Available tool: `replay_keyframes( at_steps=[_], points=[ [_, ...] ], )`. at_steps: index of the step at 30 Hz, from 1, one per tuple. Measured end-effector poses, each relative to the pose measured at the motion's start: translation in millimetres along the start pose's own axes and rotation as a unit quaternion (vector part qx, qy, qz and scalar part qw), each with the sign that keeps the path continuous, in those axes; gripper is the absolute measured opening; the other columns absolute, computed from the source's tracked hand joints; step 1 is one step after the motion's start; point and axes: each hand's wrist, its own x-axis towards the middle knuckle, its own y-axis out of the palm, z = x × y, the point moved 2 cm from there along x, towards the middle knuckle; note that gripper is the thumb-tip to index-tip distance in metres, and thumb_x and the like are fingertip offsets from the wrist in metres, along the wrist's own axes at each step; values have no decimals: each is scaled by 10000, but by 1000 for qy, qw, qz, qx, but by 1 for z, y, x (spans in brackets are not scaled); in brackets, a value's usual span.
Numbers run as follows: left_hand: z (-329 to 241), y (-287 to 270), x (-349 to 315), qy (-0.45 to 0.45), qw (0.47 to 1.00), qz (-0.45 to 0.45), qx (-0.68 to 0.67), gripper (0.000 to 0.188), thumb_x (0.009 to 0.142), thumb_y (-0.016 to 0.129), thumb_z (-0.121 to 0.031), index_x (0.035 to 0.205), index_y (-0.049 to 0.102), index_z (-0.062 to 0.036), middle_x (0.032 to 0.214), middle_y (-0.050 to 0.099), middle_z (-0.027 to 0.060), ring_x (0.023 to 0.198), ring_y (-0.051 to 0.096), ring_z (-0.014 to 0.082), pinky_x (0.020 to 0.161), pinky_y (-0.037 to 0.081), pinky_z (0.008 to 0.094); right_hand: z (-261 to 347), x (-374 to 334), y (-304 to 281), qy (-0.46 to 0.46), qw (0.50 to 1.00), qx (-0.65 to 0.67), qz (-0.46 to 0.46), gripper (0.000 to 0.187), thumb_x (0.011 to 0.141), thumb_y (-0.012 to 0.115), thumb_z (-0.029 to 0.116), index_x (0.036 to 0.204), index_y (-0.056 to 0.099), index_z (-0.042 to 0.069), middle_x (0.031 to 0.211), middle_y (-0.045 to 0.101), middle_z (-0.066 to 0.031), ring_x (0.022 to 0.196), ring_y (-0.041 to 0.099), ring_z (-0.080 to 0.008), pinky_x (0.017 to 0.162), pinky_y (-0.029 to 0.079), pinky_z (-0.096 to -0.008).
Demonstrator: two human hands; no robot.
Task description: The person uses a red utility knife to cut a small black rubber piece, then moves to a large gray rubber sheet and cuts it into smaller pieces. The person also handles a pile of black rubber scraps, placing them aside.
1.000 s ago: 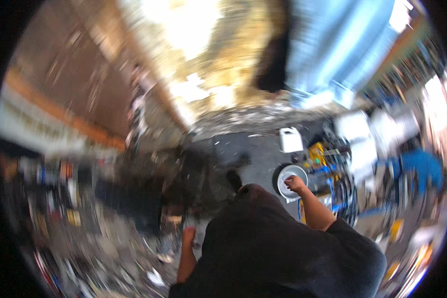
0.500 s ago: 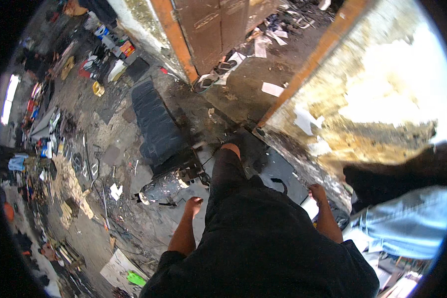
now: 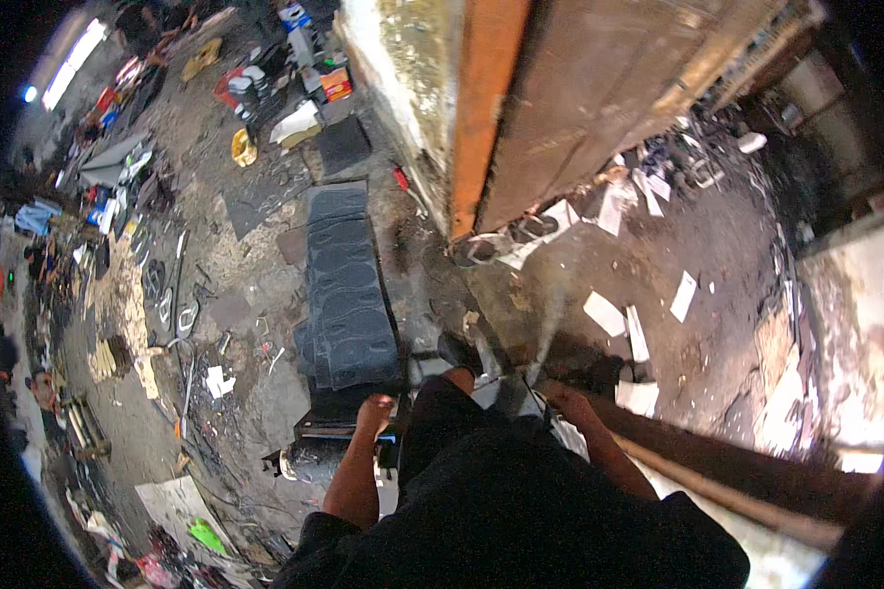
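My left hand hangs with its fingers curled in, and nothing shows in it. It is over the near end of a long dark slab with a wavy-lined surface. My right hand is low at my right side, beside the doorway's lower edge. Its fingers are smeared and partly dark, so whether they hold anything is unclear. Below and between my hands, one bare knee shows past my dark shorts. A blurred grey-white surface lies near it.
An orange door frame and a brown door stand ahead. Sandals and loose papers lie on the doorway floor. Scraps, cables and a yellow piece litter the left floor. A wooden beam runs at the right.
My view has swung right and moved toward the doorway, showing more of the room beyond. The dark slab now lies beside my left hand. My right hand has moved from the stained wall to the doorway.
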Motion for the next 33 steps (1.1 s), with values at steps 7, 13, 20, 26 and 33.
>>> replay_keyframes(
  at_steps=[7,13,20,26,33],
  points=[
    [-96,-118,34,-84,957,-169,-220,340,966,619,-334,1095,695,-30,836,677,69,728,613,171,702,496,349,271,278,-48,35,991,-119,46,290,906,682,300,976,687,19,854,701,-125,806,671,-234,728,523,-416],
    [9,-62,49,-226,894,-140,-361,241,1013,520,-243,987,635,-32,842,659,64,742,625,206,648,476,327,361,517,30,-20,989,-95,110,262,884,731,286,950,693,35,843,717,-110,805,688,-228,703,518,-404],
    [21,-43,74,-339,764,-180,-518,264,982,627,-221,1085,663,20,842,644,52,728,604,162,641,485,311,353,799,127,-27,969,-236,62,317,864,688,342,894,685,26,852,698,-212,833,691,-357,763,525,-472],
    [74,10,125,-500,728,-53,-465,287,959,666,-254,1089,664,1,938,687,94,823,643,206,723,513,333,324,987,165,-19,942,-334,34,600,898,639,320,1379,439,23,1233,604,-310,1143,599,-457,984,479,-518],
    [89,20,158,-443,790,-74,-417,363,917,689,-319,1187,655,-79,1104,716,180,970,673,365,785,537,489,322,1059,191,-52,953,-246,-170,462,898,628,223,1276,520,-20,1199,592,-282,1138,578,-438,972,469,-506]
  ],
)
